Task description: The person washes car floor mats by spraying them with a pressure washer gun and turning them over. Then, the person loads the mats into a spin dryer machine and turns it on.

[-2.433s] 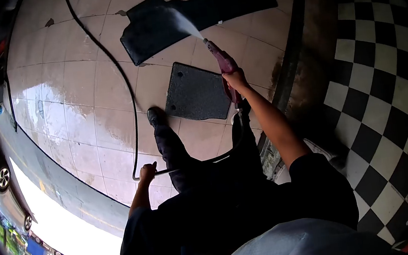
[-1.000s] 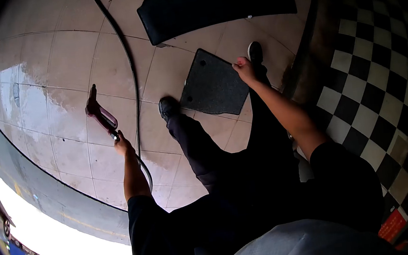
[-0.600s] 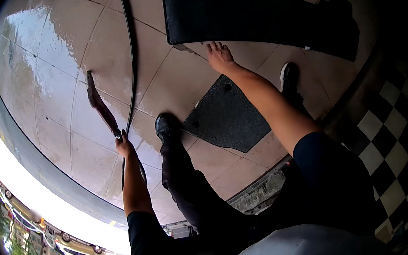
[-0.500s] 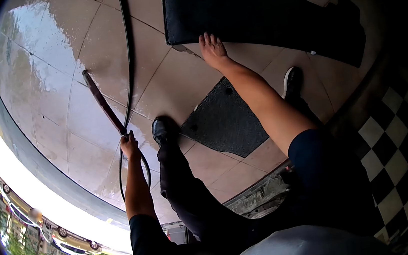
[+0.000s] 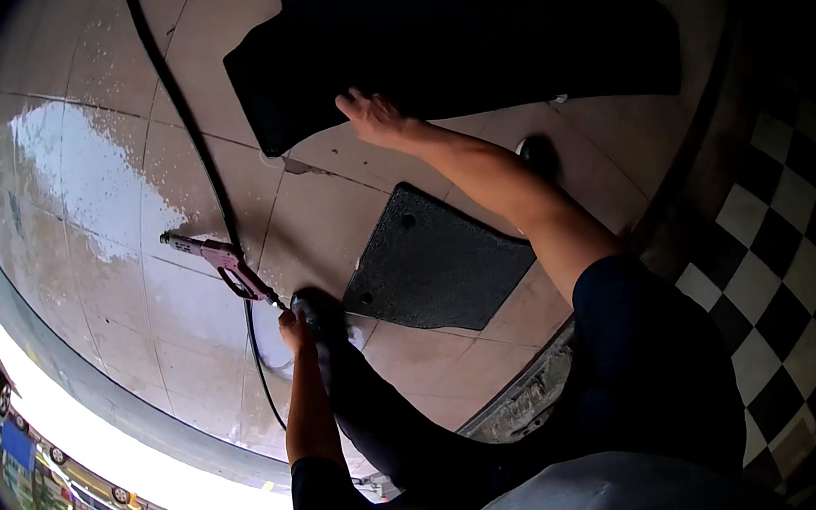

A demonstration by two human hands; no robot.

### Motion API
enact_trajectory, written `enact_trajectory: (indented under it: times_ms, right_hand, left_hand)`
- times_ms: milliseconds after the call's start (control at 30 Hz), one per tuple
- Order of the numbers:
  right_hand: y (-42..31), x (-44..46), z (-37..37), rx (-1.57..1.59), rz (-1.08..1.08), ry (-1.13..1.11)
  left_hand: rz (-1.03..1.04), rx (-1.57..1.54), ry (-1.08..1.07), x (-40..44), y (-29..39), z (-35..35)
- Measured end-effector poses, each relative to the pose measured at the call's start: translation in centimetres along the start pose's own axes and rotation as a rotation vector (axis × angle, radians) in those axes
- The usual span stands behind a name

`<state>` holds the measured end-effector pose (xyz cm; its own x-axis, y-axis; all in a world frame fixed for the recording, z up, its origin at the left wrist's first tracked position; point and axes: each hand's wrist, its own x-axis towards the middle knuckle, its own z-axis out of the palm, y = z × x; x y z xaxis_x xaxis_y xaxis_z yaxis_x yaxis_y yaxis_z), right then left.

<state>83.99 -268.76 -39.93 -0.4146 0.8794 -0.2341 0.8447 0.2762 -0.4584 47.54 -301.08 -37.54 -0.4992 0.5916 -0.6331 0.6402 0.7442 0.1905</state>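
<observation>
Earlier spraying from the right hand [image 5: 375, 120], the maroon plastic spray gun [image 5: 224, 260] is now in the left hand [image 5: 296, 329], fingers closed around its hose end; the right's loosely open fingers overlap the large irregular black mat [image 5: 465, 52] on the tiled floor [image 5: 321, 199].

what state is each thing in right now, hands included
Spray gun: no spray visible, held near its hose end
Left hand: closed on the spray gun
Right hand: apparently empty, over the large mat's edge; contact unclear
Large mat: laid out on the floor
Small mat: flat, near the large mat
Tiled floor: wet and shiny in places
</observation>
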Motion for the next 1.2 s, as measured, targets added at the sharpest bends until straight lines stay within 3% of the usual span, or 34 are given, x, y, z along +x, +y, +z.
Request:
enact_trajectory:
  times_ms: [100,133,233,300,367,400,500,567,633,700,767,800,867,933,1067,1200]
  right_hand:
    - [6.0,-4.6,-12.1,0.269,0.258,0.345]
    - [8.3,-7.0,-15.4,0.327,0.348,0.451]
    - [18.8,-15.8,-21.7,0.595,0.486,0.716]
    - [22.1,-22.9,-29.9,0.749,0.539,0.876]
    - [33.0,-30.0,-28.0,0.735,0.786,0.741]
    - [37.0,-32.6,-27.3,0.746,0.947,0.806]
    - [41.9,-39.6,-30.3,0.895,1.264,0.888]
    - [42.4,-44.7,-31.0,0.72,1.635,0.404]
    - [41.7,-48.3,-29.8,0.707,1.698,0.233]
    - [41.6,-52.4,-24.7,0.817,1.501,0.301]
    - [39.6,-55.9,-21.2,0.66,1.339,0.329]
    - [37.8,-57.0,-21.1,0.73,1.404,0.306]
    - [34.6,-59.4,-21.6,0.81,1.497,0.274]
    - [32.4,-61.9,-21.5,0.841,1.549,0.25]
    - [33.3,-63.8,-24.9,0.814,1.622,0.177]
    - [42.1,-62.7,-24.9,0.664,1.577,0.167]
  left_hand:
    - [0.147,0.085,-0.24,-3.7,9.4,-1.9]
    - [0.277,-0.065,-0.197,-4.5,10.4,-1.3]
    - [0.393,0.02,-0.308,-6.1,12.8,0.1]
    - [0.481,0.009,-0.177,-11.8,20.2,-0.8]
    - [0.371,0.11,-0.29,-16.7,27.5,-2.0]
    - [0.342,0.0,-0.259,-16.8,26.9,-0.6]
    - [0.421,0.016,-0.221,-21.2,33.6,0.9]
    - [0.392,-0.063,-0.307,-21.6,37.1,2.9]
    - [0.442,-0.078,-0.335,-22.9,42.6,4.3]
    - [0.453,-0.043,-0.341,-23.8,48.1,5.7]
    - [0.319,-0.278,-0.406,-23.6,51.9,7.9]
    - [0.38,-0.321,-0.445,-22.8,53.0,8.8]
    - [0.149,-0.378,-0.496,-25.4,59.1,8.4]
    - [0.059,-0.291,-0.596,-24.5,61.6,9.9]
    - [-0.024,-0.342,-0.677,-23.6,64.7,13.8]
    - [-0.11,-0.352,-0.676,-22.4,67.1,17.8]
